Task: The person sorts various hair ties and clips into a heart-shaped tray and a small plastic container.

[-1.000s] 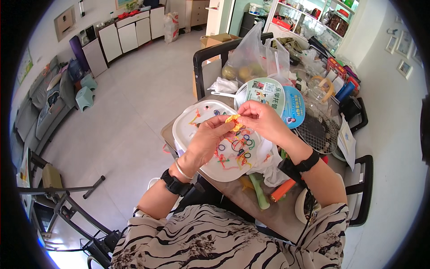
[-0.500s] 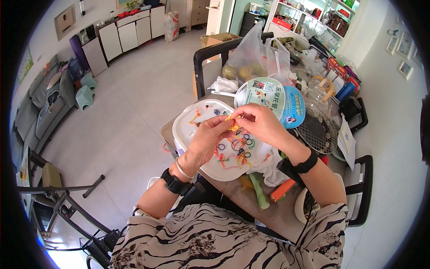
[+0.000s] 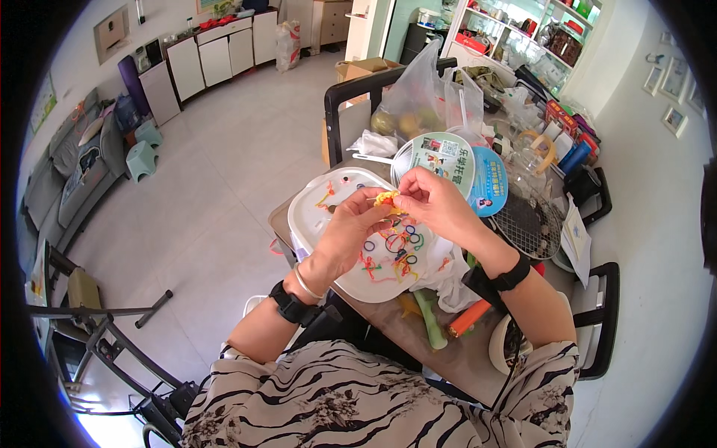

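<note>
Brown tabletop extends below the fingers. Left hand and right hand meet, fingertips pinched narrow on a small yellow piece between them. Beneath the fingers, a white tray carries coloured bands. Beyond them, rightward: a green-and-white fan; farther, a plastic bag.

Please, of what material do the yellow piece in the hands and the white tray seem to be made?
The yellow piece: perhaps soft yarn or fabric, with a matte finish; its surface looks bumpy, but it shows too small to be sure.

The white tray: probably hard plastic, with a smooth finish, judging by its even colour and rounded, moulded-looking corners.
</note>
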`<state>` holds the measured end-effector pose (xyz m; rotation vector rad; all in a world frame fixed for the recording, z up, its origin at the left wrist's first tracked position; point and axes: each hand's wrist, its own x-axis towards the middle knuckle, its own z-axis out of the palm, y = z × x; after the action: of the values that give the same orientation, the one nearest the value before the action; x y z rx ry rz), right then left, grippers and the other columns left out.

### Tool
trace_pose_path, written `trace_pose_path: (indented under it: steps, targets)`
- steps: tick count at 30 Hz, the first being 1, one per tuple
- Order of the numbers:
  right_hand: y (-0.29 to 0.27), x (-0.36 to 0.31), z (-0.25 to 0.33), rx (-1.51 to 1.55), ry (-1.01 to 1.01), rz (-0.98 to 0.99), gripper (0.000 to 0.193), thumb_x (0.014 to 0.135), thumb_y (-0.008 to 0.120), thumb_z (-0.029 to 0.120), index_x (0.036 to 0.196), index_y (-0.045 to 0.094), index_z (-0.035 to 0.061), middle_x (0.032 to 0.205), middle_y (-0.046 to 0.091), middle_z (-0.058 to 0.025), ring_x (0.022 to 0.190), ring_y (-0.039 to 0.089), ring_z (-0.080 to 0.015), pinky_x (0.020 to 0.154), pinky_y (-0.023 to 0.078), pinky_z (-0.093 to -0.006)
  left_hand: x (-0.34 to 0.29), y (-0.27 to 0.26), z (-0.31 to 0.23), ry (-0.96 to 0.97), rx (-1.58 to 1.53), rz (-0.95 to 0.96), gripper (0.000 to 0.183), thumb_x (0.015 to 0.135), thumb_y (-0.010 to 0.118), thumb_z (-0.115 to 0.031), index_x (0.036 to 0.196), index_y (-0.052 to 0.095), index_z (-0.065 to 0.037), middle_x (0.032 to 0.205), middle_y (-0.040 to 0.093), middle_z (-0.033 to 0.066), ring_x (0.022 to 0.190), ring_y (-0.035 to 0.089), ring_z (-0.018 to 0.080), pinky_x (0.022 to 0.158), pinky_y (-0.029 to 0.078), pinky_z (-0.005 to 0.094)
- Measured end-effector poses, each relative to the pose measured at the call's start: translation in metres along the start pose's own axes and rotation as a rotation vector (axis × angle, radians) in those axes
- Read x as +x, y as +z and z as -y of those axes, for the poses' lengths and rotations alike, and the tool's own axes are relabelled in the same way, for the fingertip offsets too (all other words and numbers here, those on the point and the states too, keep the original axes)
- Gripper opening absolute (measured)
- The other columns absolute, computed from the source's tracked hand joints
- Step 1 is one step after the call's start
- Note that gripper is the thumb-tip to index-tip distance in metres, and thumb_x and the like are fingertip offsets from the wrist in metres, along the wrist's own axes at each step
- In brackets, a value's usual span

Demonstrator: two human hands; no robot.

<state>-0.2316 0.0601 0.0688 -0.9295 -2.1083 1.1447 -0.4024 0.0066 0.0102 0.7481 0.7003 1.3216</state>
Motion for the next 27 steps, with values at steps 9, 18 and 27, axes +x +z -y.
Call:
trace_pose_path:
  steps: [9,18,27]
  targets:
    - [-0.001,0.001,-0.002,-0.021,0.027,0.016,0.016,0.091,0.063,0.011,0.100,0.062,-0.0025,0.087,0.065,-0.0045,0.078,0.063,-0.0086,0.064,0.054,-0.0239,0.002,-0.001,0.004,0.073,0.016,-0.046,0.017,0.092,0.060,-0.005,0.109,0.058,-0.004,0.099,0.063,0.0036,0.090,0.062,0.0119,0.081,0.051,0.0265]
    - [0.001,0.002,-0.007,-0.073,0.052,-0.016,0.020,0.091,0.062,0.016,0.095,0.064,-0.0034,0.076,0.067,-0.0067,0.067,0.060,-0.0102,0.059,0.047,-0.0255,0.000,0.000,0.000,0.106,0.145,-0.049,0.017,0.091,0.063,-0.009,0.107,0.059,-0.004,0.093,0.063,0.0007,0.085,0.058,0.0086,0.077,0.046,0.0226]
    - [0.000,0.004,-0.012,-0.067,0.058,-0.012,0.024,0.092,0.058,0.019,0.091,0.065,-0.0044,0.068,0.064,-0.0057,0.058,0.056,-0.0096,0.055,0.046,-0.0260,-0.003,0.001,0.001,0.083,0.052,-0.019,0.022,0.093,0.060,-0.007,0.113,0.057,-0.001,0.100,0.064,0.0038,0.091,0.061,0.0116,0.083,0.048,0.0266]
